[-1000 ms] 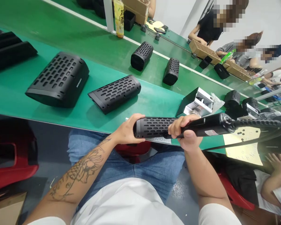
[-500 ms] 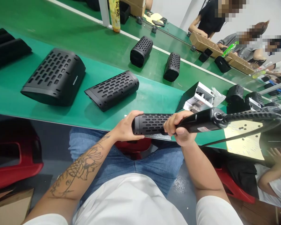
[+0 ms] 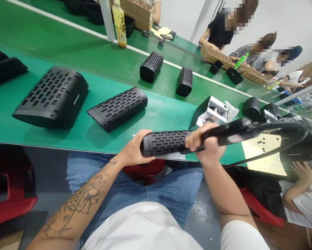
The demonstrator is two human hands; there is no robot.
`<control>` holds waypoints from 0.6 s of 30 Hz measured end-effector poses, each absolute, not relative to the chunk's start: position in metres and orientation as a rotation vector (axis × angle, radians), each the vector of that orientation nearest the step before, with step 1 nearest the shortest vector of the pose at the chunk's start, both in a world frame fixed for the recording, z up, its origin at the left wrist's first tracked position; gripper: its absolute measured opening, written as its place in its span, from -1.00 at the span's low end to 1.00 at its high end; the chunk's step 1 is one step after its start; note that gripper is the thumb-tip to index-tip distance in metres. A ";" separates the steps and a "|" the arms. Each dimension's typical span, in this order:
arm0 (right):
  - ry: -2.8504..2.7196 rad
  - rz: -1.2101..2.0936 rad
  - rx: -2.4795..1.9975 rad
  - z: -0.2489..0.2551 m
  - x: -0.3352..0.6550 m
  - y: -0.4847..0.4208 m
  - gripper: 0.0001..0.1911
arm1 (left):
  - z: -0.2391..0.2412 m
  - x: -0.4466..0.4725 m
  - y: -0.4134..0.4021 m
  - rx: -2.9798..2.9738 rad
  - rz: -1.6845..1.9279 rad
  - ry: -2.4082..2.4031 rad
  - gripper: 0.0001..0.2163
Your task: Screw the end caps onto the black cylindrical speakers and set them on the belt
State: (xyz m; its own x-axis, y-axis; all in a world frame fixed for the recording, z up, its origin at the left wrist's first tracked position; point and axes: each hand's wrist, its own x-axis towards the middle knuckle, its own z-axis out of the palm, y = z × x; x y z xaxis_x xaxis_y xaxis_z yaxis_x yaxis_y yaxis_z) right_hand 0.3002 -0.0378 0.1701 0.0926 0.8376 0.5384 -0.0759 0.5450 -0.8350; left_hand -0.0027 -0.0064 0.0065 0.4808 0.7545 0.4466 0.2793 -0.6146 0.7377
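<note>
My left hand is wrapped around the left end of a black perforated speaker housing, which lies along the front edge of the green table. In my right hand is a black corded electric screwdriver, blurred by motion. Its front end points left at the housing's right end; whether the tip touches is hidden by my fingers. Behind the left hand lies a second perforated housing. Farther left sits a larger perforated speaker housing with small white lettering on its side.
A black-and-white metal box stands behind my right hand. Yellow paper with small black parts lies to the right, near a neighbour's hand. Two housings stand farther back. A yellow bottle stands by a post. Co-workers sit beyond.
The rear of the screwdriver has swung up and right, with my right hand tilting along. My left hand keeps its hold on the housing. The whole view has shifted slightly.
</note>
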 end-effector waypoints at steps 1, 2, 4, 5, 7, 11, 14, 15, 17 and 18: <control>-1.243 0.645 -0.807 0.177 0.314 -0.028 -0.49 | 0.007 -0.002 -0.008 2.146 1.046 0.864 0.11; -1.178 0.493 -0.887 0.183 0.330 -0.016 -0.53 | 0.007 -0.001 -0.009 2.150 1.039 0.875 0.11; -1.061 0.188 -1.056 0.188 0.367 0.012 -0.63 | 0.008 0.000 -0.012 2.151 1.022 0.895 0.13; -1.027 0.088 -1.114 0.187 0.385 0.026 -0.64 | 0.009 0.001 -0.012 2.150 1.012 0.906 0.13; -1.005 0.023 -1.152 0.178 0.415 0.048 -0.59 | 0.011 0.002 -0.013 2.153 0.989 0.920 0.14; -1.000 0.115 -1.100 0.155 0.441 0.061 -0.53 | 0.011 0.001 -0.011 2.181 0.958 0.903 0.16; -0.983 0.158 -1.060 0.155 0.435 0.050 -0.57 | 0.009 0.002 -0.008 2.182 0.965 0.881 0.17; -0.970 0.172 -1.042 0.160 0.429 0.044 -0.59 | 0.008 0.002 -0.008 2.175 0.972 0.876 0.16; -0.951 0.214 -0.986 0.173 0.412 0.027 -0.60 | 0.007 0.004 -0.007 2.158 0.983 0.877 0.16; -0.957 0.252 -0.945 0.181 0.400 0.016 -0.60 | 0.006 0.004 -0.008 2.147 0.984 0.881 0.17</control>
State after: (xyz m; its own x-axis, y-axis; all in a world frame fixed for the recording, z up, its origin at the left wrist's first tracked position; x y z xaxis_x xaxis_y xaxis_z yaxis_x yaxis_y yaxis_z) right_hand 0.3999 0.0162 0.1810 0.5821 0.5664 0.5834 0.2053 0.5918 -0.7795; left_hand 0.0045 -0.0075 0.0062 0.5023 0.7669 0.3995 0.3123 -0.5917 0.7432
